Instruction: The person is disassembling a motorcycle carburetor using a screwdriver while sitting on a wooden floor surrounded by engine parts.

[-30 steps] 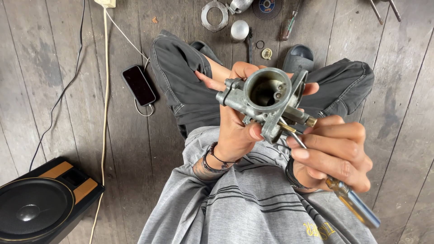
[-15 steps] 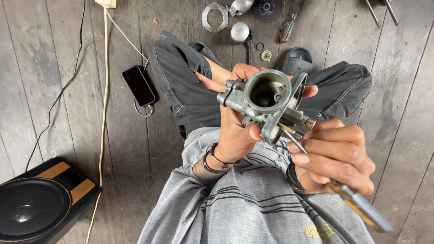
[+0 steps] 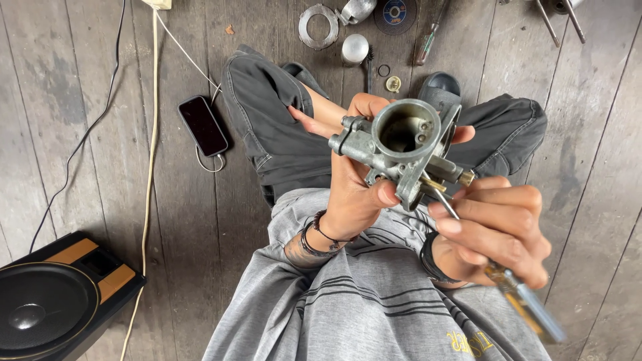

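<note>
Head view: left hand [image 3: 354, 194] grips the carburetor [image 3: 401, 150] body at chest height; right hand [image 3: 495, 234] holds a screwdriver [image 3: 515, 294], tip at its lower screw, apparently mid-adjustment; loose parts lie on the floor [image 3: 187, 214] beyond.

Cast metal carburettor [image 3: 401, 147], dull grey and slightly grainy, with a small brass-coloured fitting on the side nearest the right hand [image 3: 498, 230]. Screwdriver [image 3: 515, 294] in that hand: bright smooth metal shaft, glossy translucent plastic handle. Beyond the left hand [image 3: 358, 184], rough, weathered grey wooden floorboards [image 3: 87, 100] carry a phone [image 3: 202, 125] with a glossy black glass face and a polished metal dome [image 3: 355, 48]. Below both hands, soft matt grey cloth shirt [image 3: 348, 301].
</note>
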